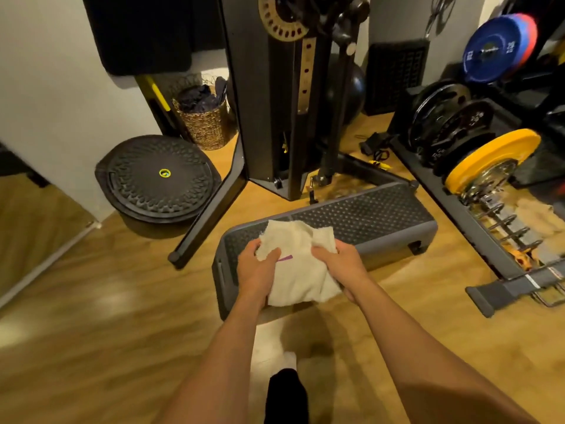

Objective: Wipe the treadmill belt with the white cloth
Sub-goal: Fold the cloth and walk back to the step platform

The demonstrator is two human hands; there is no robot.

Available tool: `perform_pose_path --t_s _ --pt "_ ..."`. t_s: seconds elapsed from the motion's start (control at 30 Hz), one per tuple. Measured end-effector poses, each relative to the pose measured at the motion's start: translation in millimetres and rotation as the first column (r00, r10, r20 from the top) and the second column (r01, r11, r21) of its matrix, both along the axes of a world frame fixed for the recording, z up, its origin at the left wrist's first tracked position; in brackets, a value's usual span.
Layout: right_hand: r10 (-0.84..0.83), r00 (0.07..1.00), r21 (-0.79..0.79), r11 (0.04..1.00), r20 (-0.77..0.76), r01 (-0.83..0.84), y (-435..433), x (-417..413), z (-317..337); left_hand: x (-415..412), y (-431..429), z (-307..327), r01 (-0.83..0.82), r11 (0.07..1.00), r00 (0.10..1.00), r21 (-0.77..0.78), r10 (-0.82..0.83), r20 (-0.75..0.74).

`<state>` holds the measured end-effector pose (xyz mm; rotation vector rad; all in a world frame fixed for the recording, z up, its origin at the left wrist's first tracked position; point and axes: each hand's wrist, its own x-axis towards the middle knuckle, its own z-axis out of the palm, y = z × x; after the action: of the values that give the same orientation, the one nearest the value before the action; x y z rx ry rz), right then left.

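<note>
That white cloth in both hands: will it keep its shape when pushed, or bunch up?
Probably floppy: the white cloth sags and folds between the left hand and right hand. Likely light, since it drapes freely below both grips. Its fuzzy, frayed weave suggests it would bunch rather than slide.

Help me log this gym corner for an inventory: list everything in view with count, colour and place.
cloth: 1, white, held over the step platform
step platform: 1, grey with black top, floor centre
round board: 1, black, floor left, by the wall
basket: 1, woven tan, behind the round board
machine frame: 1, black, centre back
ball: 1, black, behind the machine frame
weight plates: several, blue, red, black, yellow, rack at right
left hand: 1, grips the cloth
right hand: 1, grips the cloth
</note>
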<state>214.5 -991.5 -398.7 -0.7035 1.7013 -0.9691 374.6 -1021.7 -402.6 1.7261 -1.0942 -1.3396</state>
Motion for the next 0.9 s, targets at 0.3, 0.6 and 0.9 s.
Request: perform_pose_path --t_s 0.3,0.6,0.9 --pt "0.092 0.995 0.120 0.989 -0.038 -0.087 -159.5 -48.1 -120.6 -37.7 -143.6 -116.5 -0.024 0.957 0.983 0.291 0.075 -0.166" --pt "0.225 0.969 0.196 0.959 -0.101 -0.203 -289.5 -66.5 -288.2 -58.0 -237.0 -277.6 -0.178 0.925 0.981 0.336 0.194 -0.015" --pt "0.347 0.930 0.438 0.860 -0.123 -0.263 -274.2 -83.5 -354.2 -58.2 -242.6 -338.5 0.019 0.835 0.958 0.550 -0.171 0.228"
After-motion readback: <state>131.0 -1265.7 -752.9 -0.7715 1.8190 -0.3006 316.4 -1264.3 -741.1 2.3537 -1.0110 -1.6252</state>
